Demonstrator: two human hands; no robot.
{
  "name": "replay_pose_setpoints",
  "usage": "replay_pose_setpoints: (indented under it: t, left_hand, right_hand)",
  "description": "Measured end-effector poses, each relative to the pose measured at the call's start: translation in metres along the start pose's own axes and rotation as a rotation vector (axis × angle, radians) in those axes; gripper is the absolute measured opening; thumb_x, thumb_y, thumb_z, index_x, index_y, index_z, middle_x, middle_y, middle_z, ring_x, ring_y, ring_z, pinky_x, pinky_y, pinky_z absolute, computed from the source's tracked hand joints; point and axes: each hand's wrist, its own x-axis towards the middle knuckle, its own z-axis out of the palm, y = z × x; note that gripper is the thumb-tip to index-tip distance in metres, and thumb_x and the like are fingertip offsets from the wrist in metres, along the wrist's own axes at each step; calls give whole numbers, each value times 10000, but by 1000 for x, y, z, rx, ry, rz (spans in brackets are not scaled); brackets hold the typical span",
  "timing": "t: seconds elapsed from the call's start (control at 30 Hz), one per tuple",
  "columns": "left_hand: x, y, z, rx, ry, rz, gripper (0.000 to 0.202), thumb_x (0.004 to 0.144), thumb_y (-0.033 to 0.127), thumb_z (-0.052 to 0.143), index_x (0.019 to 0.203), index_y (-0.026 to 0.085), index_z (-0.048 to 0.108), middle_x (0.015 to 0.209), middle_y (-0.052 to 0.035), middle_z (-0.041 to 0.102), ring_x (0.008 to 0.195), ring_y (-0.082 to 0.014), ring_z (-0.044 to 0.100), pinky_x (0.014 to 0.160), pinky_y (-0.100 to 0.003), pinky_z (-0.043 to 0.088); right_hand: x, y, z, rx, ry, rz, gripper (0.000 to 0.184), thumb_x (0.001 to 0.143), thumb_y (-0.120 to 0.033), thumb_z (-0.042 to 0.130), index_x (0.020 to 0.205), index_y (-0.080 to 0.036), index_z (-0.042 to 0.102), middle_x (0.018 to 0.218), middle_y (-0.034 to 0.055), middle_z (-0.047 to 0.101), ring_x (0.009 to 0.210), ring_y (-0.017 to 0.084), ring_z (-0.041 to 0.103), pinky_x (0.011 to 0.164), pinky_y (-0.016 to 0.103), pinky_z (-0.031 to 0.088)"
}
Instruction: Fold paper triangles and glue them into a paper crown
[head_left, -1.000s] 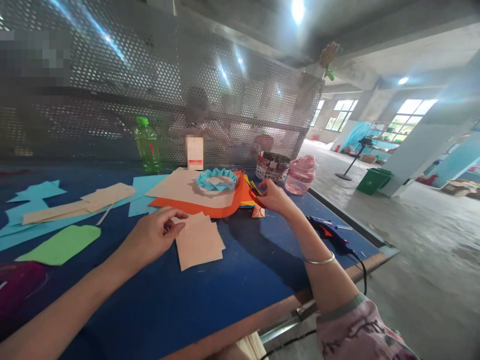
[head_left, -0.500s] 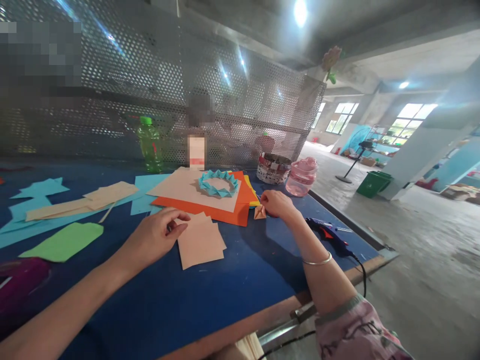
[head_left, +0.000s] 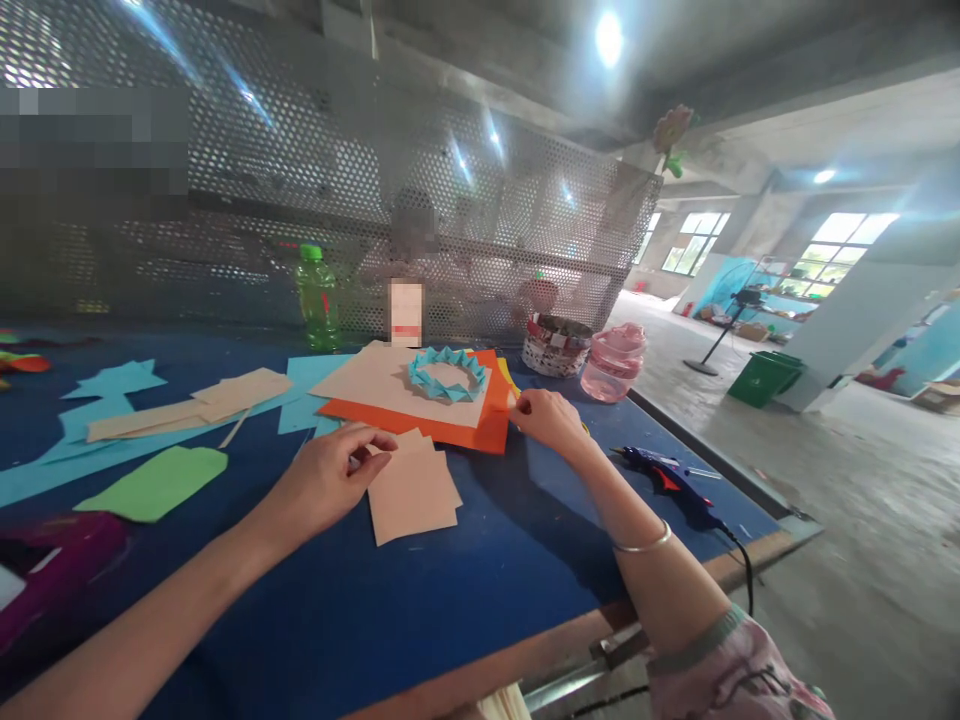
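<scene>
Inspection: your left hand [head_left: 322,482] sits loosely curled, fingers apart, beside the peach paper squares [head_left: 414,495]. Your right hand [head_left: 551,420] has fingers pinched together at the orange card [head_left: 457,437] corner. Step judged: paper handling; next, a firm sheet grip.

paper sheet [head_left: 412,495]: matt | glue gun [head_left: 660,472]: glossy plastic | mesh screen [head_left: 300,130]: metal

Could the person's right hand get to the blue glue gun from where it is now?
Probably yes: the right hand is close to the blue glue gun, and only the blue tabletop shows between them, with nothing apparently blocking the way.
</scene>
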Motion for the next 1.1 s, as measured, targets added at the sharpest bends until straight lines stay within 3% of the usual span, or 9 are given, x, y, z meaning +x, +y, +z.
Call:
replay_pose_setpoints:
  t: [0.17,0.27,0.37,0.43,0.5,0.6,0.7,0.87,1.1]
  left_hand:
    - [-3,7,6,-225,-82,-70,374,795,532,569,884,193,697,821,-56,728,719,-201,648,664,-302,495]
    - [-6,12,10,-524,-156,-143,434,793,577,591,936,177,680,911,-74,732,725,-180,649,607,-274,502]
    - [-8,15,11,-673,-235,-125,400,764,556,654,794,158,658,785,-50,707,713,-172,642,622,-268,505]
    - [-8,14,11,-715,-230,-142,383,736,526,700,733,147,646,712,-35,686,660,-155,621,614,-262,495]
    - [-8,12,11,-744,-197,-195,376,703,501,739,748,136,660,708,-40,691,628,-142,603,598,-258,485]
    - [-7,10,10,-790,-160,-265,380,662,479,776,773,129,680,704,-37,691,607,-130,585,590,-253,478]
    - [-7,13,9,-810,-151,-272,367,656,474,783,742,132,684,668,-12,670,581,-109,566,593,-240,472]
    - [-11,22,7,-802,-202,-251,368,672,489,777,741,137,692,670,2,661,596,-108,581,614,-234,478]
    - [-12,17,6,-929,-322,-228,293,776,448,724,817,159,711,792,-19,680,762,-126,622,668,-208,478]
  right_hand:
    - [-27,-39,6,173,82,-226,170,872,-300,506,832,-208,643,822,15,707,745,139,631,646,219,396]
    - [-46,-62,21,407,136,-550,125,875,-239,542,795,-187,622,775,17,680,725,123,596,691,218,409]
    - [-60,-76,33,494,203,-790,102,872,-200,583,783,-179,629,729,17,652,708,133,570,734,259,405]
    - [-65,-79,36,539,194,-855,99,896,-232,584,825,-181,631,759,20,656,729,138,573,759,273,409]
    - [-64,-78,36,621,193,-811,122,929,-260,540,886,-179,620,821,34,657,774,143,578,763,270,420]
    - [-58,-72,34,742,199,-588,163,954,-269,472,938,-169,598,877,44,642,774,134,566,712,244,423]
    - [-52,-67,35,775,70,-436,244,960,-338,455,896,-170,619,822,14,642,714,115,543,651,225,393]
    - [-53,-70,38,780,-159,-416,368,927,-448,493,735,-161,619,642,-30,566,602,89,466,561,209,334]
    - [-54,-74,38,859,-93,-340,295,889,-364,536,715,-154,650,623,-23,564,586,90,448,565,218,335]
